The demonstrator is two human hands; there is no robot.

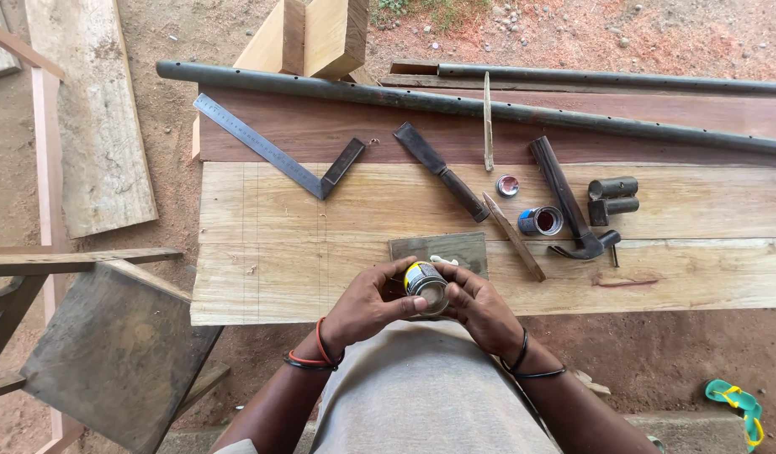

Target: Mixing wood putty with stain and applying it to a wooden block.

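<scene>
i see both hands meeting on a small tin (426,286) at the near edge of the plank (262,277): left hand (367,307) cups its left side, fingers curled narrow, right hand (482,309) pinches its right. tin lies tilted, open mouth facing near, between both hands equally; grey block (442,250) just beyond.

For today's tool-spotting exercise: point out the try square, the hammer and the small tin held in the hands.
Try square (270,151), head view, middle of the steel blade.
Hammer (560,185), head view, dark handle.
Small tin (427,287), head view, its side between both hands.
</scene>
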